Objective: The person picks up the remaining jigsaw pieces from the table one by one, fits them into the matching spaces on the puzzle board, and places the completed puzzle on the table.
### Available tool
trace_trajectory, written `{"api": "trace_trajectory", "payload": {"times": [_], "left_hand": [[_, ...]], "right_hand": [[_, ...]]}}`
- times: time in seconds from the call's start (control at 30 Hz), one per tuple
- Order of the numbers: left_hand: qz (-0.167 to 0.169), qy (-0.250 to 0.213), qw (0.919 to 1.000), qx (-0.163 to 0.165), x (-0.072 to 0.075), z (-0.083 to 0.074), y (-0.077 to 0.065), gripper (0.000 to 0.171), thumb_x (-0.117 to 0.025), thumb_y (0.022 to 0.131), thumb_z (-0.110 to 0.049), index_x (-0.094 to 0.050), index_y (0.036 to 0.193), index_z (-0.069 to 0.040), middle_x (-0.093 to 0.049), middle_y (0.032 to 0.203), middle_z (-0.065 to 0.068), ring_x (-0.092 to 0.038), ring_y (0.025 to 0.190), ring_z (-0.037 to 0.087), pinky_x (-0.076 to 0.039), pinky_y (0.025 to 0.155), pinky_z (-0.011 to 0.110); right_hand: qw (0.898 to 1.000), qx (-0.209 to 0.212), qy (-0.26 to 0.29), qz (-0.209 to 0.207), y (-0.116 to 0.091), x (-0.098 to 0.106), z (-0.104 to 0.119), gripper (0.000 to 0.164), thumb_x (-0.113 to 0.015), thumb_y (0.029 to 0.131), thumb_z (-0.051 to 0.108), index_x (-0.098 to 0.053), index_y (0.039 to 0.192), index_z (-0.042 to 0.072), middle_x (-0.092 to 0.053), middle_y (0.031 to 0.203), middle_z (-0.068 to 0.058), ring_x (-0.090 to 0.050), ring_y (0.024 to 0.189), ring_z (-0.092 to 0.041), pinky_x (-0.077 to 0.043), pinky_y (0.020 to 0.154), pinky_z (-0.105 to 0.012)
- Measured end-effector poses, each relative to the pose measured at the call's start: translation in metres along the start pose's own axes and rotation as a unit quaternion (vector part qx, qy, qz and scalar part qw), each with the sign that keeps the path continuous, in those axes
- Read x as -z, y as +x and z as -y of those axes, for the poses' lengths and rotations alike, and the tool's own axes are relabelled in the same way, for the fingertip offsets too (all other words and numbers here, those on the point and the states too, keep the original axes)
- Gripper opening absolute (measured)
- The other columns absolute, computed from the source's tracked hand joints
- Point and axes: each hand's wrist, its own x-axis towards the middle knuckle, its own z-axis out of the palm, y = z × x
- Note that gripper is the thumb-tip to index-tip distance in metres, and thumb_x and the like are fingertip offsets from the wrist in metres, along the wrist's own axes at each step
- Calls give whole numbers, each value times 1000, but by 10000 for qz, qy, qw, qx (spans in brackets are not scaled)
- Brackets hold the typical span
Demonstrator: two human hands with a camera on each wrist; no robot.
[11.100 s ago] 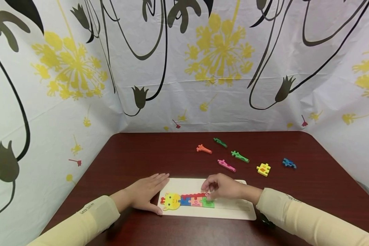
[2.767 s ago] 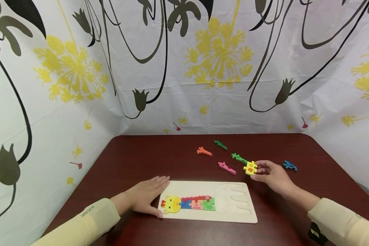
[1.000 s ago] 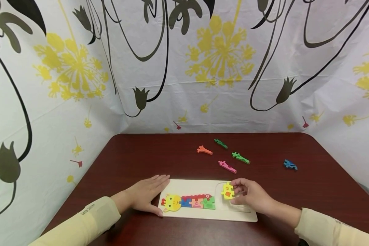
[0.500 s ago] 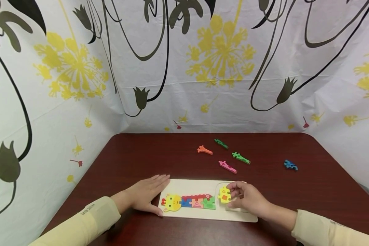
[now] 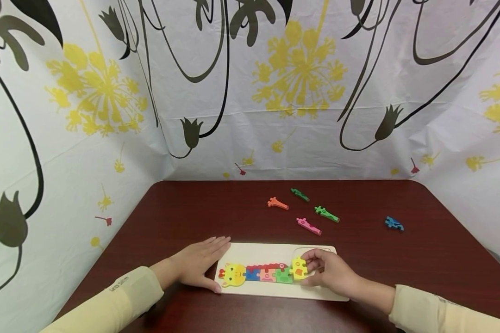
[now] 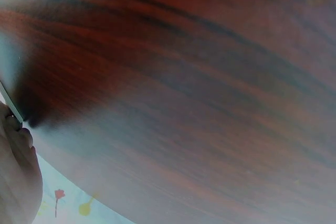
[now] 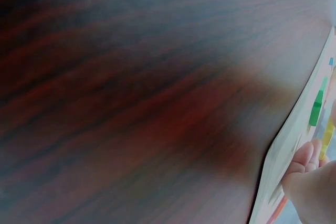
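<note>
A pale puzzle board [image 5: 254, 249] lies on the table. In it sit a yellow giraffe head [image 5: 234, 275], a red mane strip [image 5: 271, 266] and blue, pink and green neck pieces [image 5: 283, 275]. My right hand [image 5: 331, 273] pinches a yellow puzzle piece [image 5: 298, 268] by its right side, against the green piece's right edge; whether it lies flat cannot be told. My left hand [image 5: 200, 263] rests with straight fingers along the board's left edge. In the right wrist view, the yellow piece [image 7: 327, 139] shows beside my fingers and the green piece [image 7: 317, 108].
Behind the board lie loose puzzle pieces: an orange one [image 5: 277, 203], a dark green one [image 5: 300, 194], a light green one [image 5: 327, 214] and a pink one [image 5: 309, 226]. A blue piece [image 5: 394, 223] lies farther right. A patterned cloth [image 5: 250, 92] hangs behind the dark table [image 5: 191, 212].
My right hand picked the yellow piece up from the table at right, carried it over the board and moved it left to the green piece. My left hand stayed at the board's edge.
</note>
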Motion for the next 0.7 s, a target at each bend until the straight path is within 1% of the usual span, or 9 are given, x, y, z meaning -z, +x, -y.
{"api": "trace_trajectory", "payload": {"times": [0.47, 0.7], "left_hand": [[-15, 28, 10000, -22, 0, 0, 0, 111, -32, 80, -86, -16, 156, -7, -15, 161, 8, -13, 147, 21, -18, 116, 40], [2, 15, 10000, 11, 1, 0, 0, 112, -32, 79, -87, -16, 156, -7, -15, 161, 7, -14, 147, 21, -18, 116, 40]], "right_hand": [[9998, -87, 84, 134, 0, -3, 2, 49, -86, 69, 0, -58, 108, -9, -56, 86, -8, -55, 79, -23, -48, 56, -24], [9997, -189, 76, 117, 0, -4, 1, 48, -85, 70, -1, -58, 108, -8, -55, 87, -9, -54, 80, -22, -47, 56, -24]]}}
